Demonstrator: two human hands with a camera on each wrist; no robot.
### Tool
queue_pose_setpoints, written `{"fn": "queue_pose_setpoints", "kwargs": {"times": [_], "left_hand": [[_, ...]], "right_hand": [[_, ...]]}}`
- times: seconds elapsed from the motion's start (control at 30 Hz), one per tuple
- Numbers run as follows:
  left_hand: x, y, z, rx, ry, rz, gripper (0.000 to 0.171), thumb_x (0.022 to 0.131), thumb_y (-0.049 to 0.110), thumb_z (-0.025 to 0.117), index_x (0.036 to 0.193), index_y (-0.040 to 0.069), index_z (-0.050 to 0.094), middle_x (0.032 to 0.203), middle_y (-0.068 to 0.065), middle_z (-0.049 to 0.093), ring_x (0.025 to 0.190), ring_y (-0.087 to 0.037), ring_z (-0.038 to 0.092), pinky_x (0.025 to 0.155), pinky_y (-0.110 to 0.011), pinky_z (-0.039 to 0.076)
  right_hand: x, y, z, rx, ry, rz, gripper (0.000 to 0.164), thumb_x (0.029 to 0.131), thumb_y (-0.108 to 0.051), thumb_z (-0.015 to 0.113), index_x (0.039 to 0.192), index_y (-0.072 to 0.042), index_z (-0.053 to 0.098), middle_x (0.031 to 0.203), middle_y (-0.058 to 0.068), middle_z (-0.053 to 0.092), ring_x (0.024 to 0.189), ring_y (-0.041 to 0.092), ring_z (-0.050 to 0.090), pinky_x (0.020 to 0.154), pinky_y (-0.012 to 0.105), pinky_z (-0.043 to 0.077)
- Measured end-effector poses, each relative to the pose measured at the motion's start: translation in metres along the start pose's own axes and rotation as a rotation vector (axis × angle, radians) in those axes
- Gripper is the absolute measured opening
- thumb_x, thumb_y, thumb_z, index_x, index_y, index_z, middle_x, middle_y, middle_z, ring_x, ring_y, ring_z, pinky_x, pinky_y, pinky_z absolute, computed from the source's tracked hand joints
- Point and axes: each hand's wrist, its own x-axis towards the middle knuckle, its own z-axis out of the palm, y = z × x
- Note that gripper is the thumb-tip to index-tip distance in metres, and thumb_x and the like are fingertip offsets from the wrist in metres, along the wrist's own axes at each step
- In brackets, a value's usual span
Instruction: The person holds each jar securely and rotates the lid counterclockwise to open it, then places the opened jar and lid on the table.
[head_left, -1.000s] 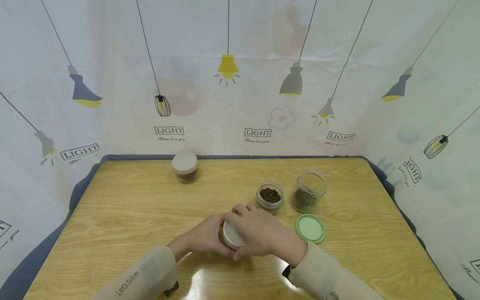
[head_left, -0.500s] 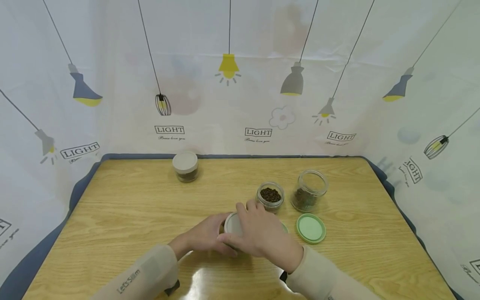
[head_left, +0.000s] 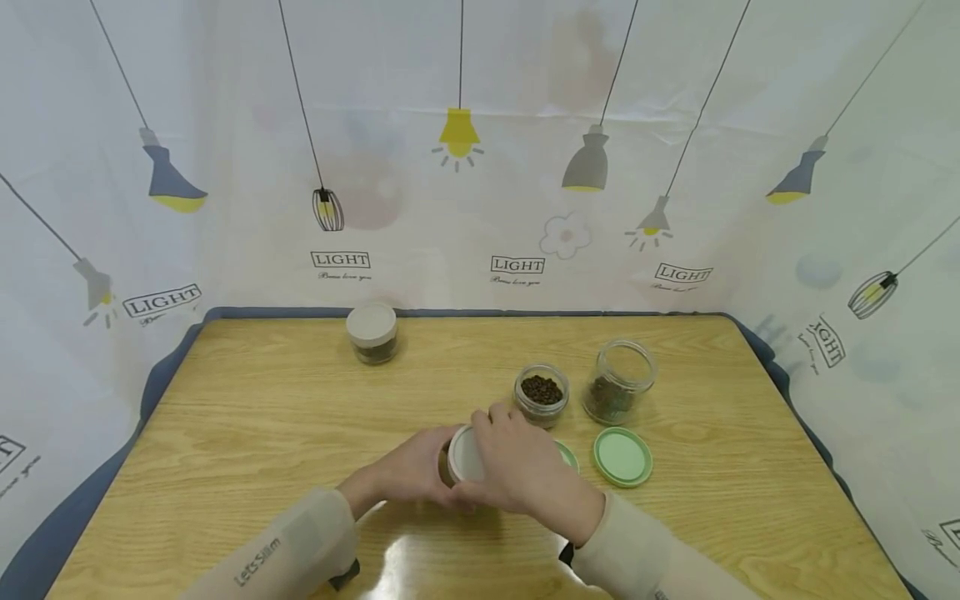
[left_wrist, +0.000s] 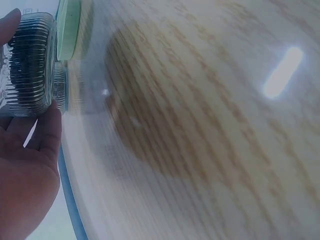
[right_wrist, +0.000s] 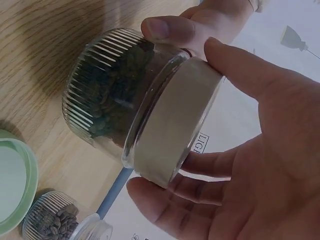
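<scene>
My left hand [head_left: 412, 468] grips a ribbed glass jar [right_wrist: 107, 95] partly filled with dark coffee beans, near the front middle of the table. On top of it sits a white lid [right_wrist: 172, 125], its rim pinched between the thumb and fingers of my right hand [head_left: 517, 462]. The jar is held tilted above the tabletop in the right wrist view. In the left wrist view the ribbed base of the glass jar [left_wrist: 31, 65] shows between my left thumb and fingers. From the head view, the hands hide most of the jar.
Behind my right hand stand a small open jar of beans [head_left: 541, 393] and a larger open jar [head_left: 611, 398]. One green lid [head_left: 622, 457] lies to the right; another green lid [head_left: 569, 454] is partly hidden. A white-lidded jar [head_left: 372, 335] stands at the back left.
My right hand has shifted its hold on the white lid: the thumb swung up over its near side, then back down to the rim. The left hand has stayed on the jar.
</scene>
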Motion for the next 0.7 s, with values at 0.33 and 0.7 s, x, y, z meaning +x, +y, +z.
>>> {"fn": "queue_pose_setpoints", "kwargs": {"times": [0.33,0.7], "left_hand": [[-0.001,0.0,0.002,-0.021,-0.013,0.0,0.078,0.065,0.041,0.086,0.131,0.026,0.046,0.118,0.007,0.058,0.105,-0.012,0.056,0.092,-0.036,0.047],[-0.002,-0.003,0.003,-0.043,-0.012,0.013,0.079,0.066,0.039,0.085,0.132,0.025,0.044,0.121,0.006,0.057,0.107,-0.012,0.055,0.094,-0.037,0.046]], "right_hand": [[0.001,0.009,-0.005,0.061,-0.023,-0.22,0.07,0.07,-0.04,0.081,0.128,-0.013,0.051,0.12,0.005,0.053,0.104,0.024,0.05,0.08,0.038,0.051],[0.0,0.01,-0.007,0.026,-0.023,-0.253,0.088,0.067,-0.051,0.082,0.138,-0.016,0.042,0.135,0.007,0.047,0.118,0.028,0.047,0.092,0.047,0.047]]}}
